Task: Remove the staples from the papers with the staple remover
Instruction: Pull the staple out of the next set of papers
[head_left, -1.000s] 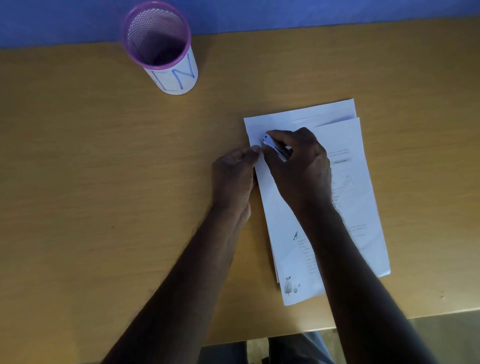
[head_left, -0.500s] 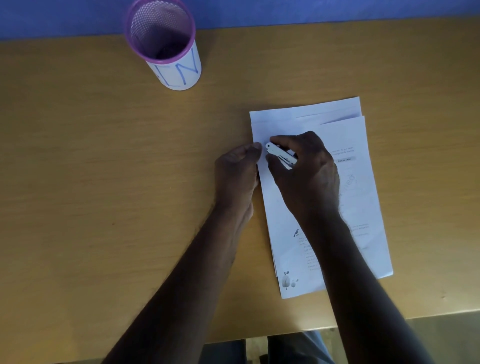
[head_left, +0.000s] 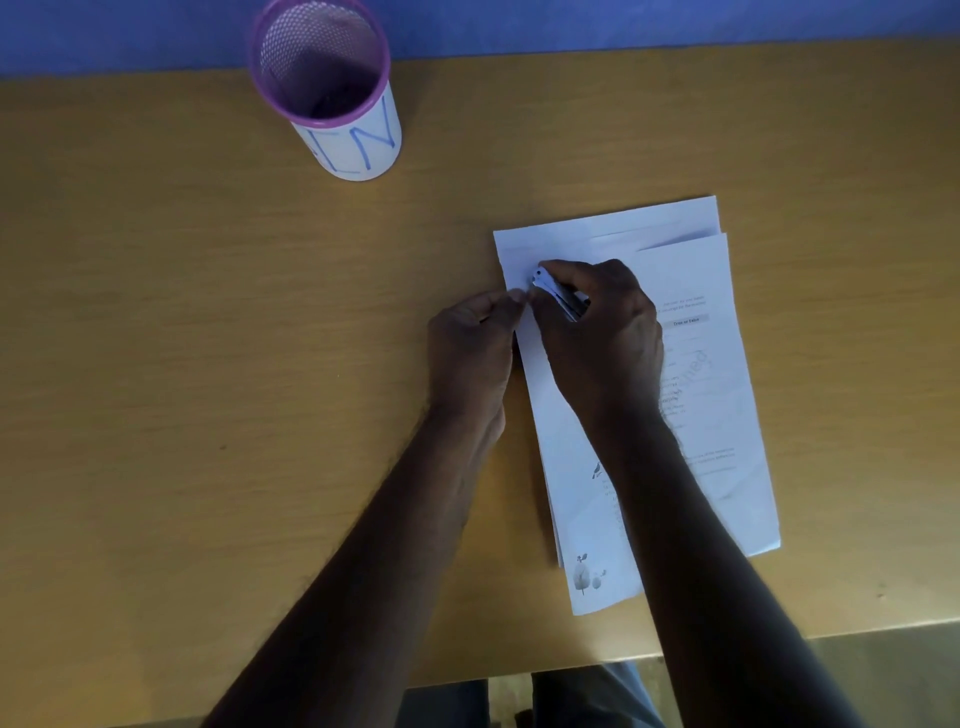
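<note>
Nearest you, the stack of white printed paper sheets (head_left: 717, 415) lies on the tan wooden desk (head_left: 208, 364), right of centre. Your left hand (head_left: 470, 353) pinches the stack's left edge w/ curled fingers. Just beside it, your right hand (head_left: 602, 332) grips the small white staple remover (head_left: 553, 291), tip on the top-left corner. Far left: purple mesh pen cup (head_left: 332, 88), upright.

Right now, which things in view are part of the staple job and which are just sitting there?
In use:
- papers
- staple remover, held in the right hand
- left hand, fingers at the papers' left edge

Idle:
- purple mesh cup, far left on the table
</note>
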